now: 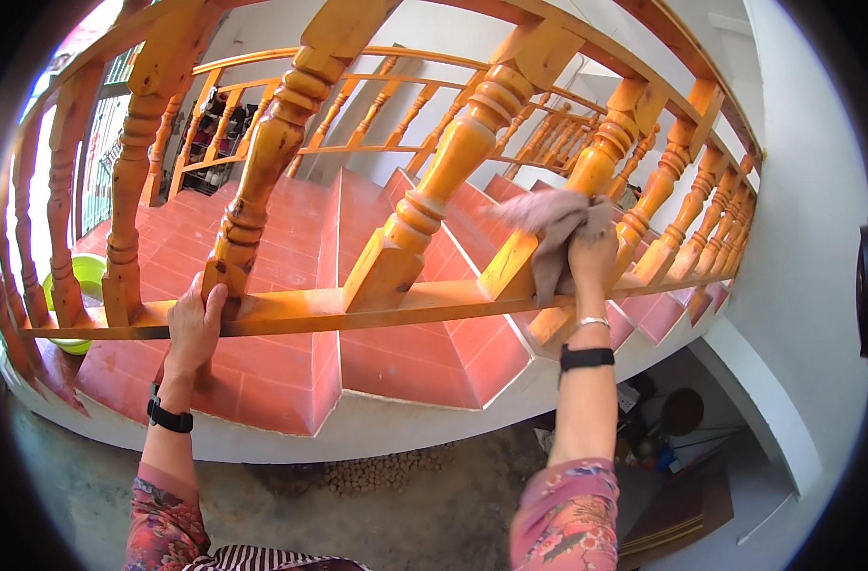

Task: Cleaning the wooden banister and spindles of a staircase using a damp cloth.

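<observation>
My left hand (195, 325) grips the base of a turned wooden baluster (252, 189), where it meets the bottom rail (305, 307) of the staircase railing. Farther right, my right hand (592, 253) is closed on a greyish-pink cloth (558, 232), held against the lower part of another varnished baluster (598, 160). One end of the cloth is blurred and sticks out to the left; another part hangs down to the rail. Between my hands stands a thick baluster (441, 171) with a square foot.
Red-tiled stairs (398, 357) lie behind and below the railing. A green basin (88, 278) stands at the left. Below are a concrete floor (377, 521) and a pile of small round pieces (384, 471). A white wall (805, 214) rises at the right.
</observation>
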The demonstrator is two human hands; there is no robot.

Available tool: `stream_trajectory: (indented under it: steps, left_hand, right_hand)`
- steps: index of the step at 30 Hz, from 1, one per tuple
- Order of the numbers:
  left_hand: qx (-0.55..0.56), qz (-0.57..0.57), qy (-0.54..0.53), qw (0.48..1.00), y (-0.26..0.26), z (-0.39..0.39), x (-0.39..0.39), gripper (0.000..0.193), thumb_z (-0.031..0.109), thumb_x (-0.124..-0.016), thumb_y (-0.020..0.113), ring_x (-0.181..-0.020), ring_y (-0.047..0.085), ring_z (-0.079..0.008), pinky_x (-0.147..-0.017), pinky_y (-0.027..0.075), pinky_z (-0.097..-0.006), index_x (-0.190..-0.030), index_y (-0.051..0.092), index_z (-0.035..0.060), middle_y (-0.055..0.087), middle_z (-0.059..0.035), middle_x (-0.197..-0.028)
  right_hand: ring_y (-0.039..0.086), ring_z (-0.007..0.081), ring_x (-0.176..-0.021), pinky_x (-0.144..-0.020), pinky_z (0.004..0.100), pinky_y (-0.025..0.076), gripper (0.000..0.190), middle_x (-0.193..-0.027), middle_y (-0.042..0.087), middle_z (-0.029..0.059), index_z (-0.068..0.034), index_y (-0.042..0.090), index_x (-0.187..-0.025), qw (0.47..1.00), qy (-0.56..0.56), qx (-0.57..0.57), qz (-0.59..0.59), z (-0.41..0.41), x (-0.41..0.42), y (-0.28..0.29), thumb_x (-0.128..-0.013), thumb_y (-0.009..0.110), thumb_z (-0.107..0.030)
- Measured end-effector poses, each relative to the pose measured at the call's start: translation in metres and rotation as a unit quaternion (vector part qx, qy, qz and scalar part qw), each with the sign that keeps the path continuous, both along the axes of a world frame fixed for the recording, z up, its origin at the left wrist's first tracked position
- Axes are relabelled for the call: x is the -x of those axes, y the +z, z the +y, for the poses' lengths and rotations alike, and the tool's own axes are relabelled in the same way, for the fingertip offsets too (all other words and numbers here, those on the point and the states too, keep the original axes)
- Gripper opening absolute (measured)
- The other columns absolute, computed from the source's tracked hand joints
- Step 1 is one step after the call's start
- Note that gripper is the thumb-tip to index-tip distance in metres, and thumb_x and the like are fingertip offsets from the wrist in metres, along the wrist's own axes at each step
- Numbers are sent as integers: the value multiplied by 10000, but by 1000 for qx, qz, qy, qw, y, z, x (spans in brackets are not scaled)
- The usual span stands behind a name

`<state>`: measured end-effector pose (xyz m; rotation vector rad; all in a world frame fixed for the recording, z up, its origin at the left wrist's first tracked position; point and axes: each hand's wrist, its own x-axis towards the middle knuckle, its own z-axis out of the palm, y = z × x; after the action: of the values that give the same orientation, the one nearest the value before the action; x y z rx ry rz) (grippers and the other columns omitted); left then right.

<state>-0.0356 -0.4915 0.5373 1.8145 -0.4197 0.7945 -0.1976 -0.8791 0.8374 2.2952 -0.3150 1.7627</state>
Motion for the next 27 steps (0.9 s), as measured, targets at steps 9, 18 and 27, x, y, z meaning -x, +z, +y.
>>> stream_trajectory:
  steps: [9,18,27]
  left_hand:
    - [8,-9,-17,1000,-1,-5,-2,443,426,-956,395,-814,575,-434,-692,439,-498,-1007,534,9,614,-240,-810]
    - [-36,-36,50,997,-11,-2,-6,452,421,-964,371,-800,579,-422,-691,439,-489,-1040,539,9,612,-236,-806]
    - [-20,2,-6,1000,-7,-7,-7,470,422,-974,342,-817,573,-423,-714,426,-480,-1073,533,5,612,-233,-825]
  right_hand:
    - [616,205,-811,-694,315,518,233,-881,639,99,11,583,-1031,808,509,-237,-181,14,22,95,-916,533,-185]
    - [620,235,-849,-793,331,474,313,-825,634,124,96,574,-999,853,473,-214,-57,13,23,-3,-867,539,-186]
    - [612,361,-987,-876,388,455,325,-1000,634,244,84,570,-1040,966,110,-228,-48,13,-22,-46,-766,597,-87]
